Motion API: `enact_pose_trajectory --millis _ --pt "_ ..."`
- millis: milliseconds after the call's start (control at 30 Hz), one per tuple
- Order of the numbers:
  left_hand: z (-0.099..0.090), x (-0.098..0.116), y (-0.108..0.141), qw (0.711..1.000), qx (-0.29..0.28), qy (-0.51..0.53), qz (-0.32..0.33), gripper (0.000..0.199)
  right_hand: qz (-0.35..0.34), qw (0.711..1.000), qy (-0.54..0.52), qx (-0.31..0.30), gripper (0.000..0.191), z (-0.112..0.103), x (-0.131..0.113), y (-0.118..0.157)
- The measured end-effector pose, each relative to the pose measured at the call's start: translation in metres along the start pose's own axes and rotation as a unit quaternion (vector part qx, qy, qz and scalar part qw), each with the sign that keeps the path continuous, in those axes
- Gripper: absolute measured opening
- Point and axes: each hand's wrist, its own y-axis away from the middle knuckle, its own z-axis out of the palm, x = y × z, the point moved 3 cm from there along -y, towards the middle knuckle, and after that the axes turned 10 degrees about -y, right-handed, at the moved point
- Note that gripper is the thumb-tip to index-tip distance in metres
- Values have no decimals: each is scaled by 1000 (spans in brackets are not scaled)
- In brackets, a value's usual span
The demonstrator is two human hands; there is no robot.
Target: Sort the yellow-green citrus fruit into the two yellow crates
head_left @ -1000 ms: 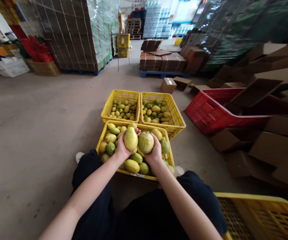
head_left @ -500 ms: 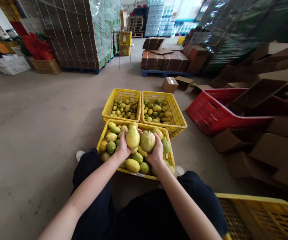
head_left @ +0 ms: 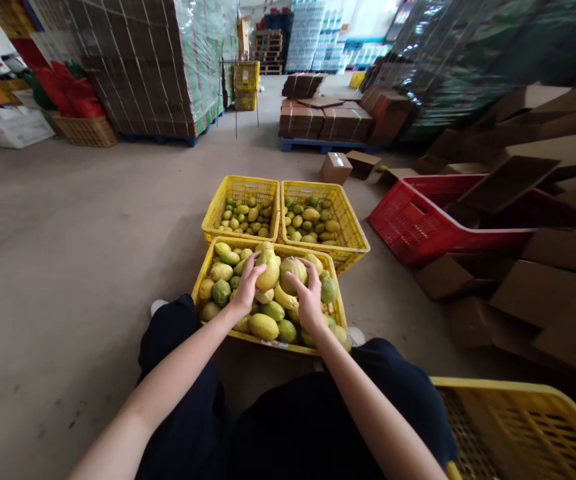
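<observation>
A pear-shaped yellow fruit (head_left: pixel 269 273) is in my left hand (head_left: pixel 248 288), gripped from its left side with the thumb toward me. Beside it, a rounder yellow-green fruit (head_left: pixel 291 272) is held by my right hand (head_left: pixel 311 299), whose thumb lies across its near side. Both fruits are over a yellow plastic crate (head_left: pixel 199 277) between my legs. Several oval fruits, yellow to dark green, fill that crate, such as a yellow one (head_left: pixel 263 327) near the front. The fingers behind the two held fruits are partly hidden.
Two more yellow crates (head_left: pixel 241 179) (head_left: pixel 353 207) with smaller fruits stand just beyond. To the right are a red crate (head_left: pixel 401 223) and loose cardboard boxes (head_left: pixel 543 287). Another yellow crate (head_left: pixel 498 383) is at my lower right. Farther back, flattened cartons lie on a blue pallet (head_left: pixel 313 145).
Both hands have shifted from cupping the fruits underneath to holding them from the sides, thumbs now toward me. The fruits are slightly lower against the crate. The view has shifted slightly.
</observation>
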Motion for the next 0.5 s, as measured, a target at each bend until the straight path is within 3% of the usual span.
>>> enact_pose_trajectory --millis 233,400,500 --pt "-1 1 3 995 1 72 -65 35 14 998 -10 -55 47 -3 -5 4" --pt "3 4 3 995 1 65 -79 25 29 999 18 -16 46 -4 -8 7" --pt "6 5 1 993 13 76 -92 26 75 996 -46 -22 43 -5 -3 7"
